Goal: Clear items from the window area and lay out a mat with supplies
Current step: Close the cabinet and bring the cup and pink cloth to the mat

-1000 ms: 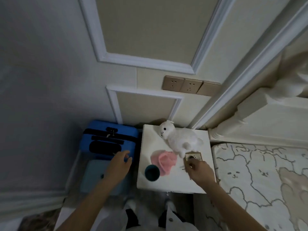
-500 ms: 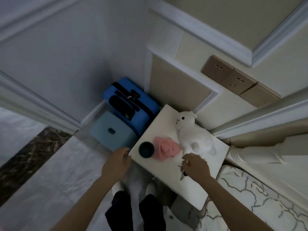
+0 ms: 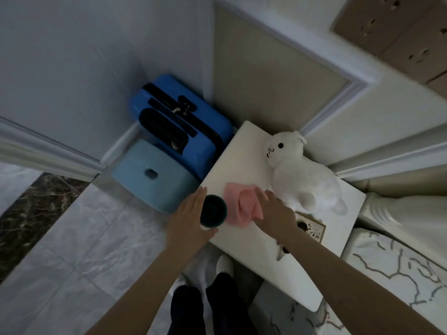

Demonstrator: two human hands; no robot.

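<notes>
A dark teal cup (image 3: 214,210) stands at the near left corner of the white bedside table (image 3: 244,151). My left hand (image 3: 189,222) cups its left side, fingers straight and thumb on the near side, not closed round it. A crumpled pink cloth (image 3: 235,200) lies just right of the cup. My right hand (image 3: 273,212) rests flat on the cloth with fingers spread. A white plush alpaca (image 3: 302,175) lies behind the cloth. A small printed card (image 3: 313,229) sits by my right wrist.
A blue suitcase (image 3: 176,122) stands in the corner left of the table, with a light blue stool (image 3: 151,175) in front of it. A bed with a bear-print sheet (image 3: 391,269) adjoins the table on the right. Pale marble floor (image 3: 84,250) lies to the left. My feet are below the table's edge.
My left hand moved right from beside the table to the cup. My right hand moved from the card area onto the pink cloth. The view came closer.
</notes>
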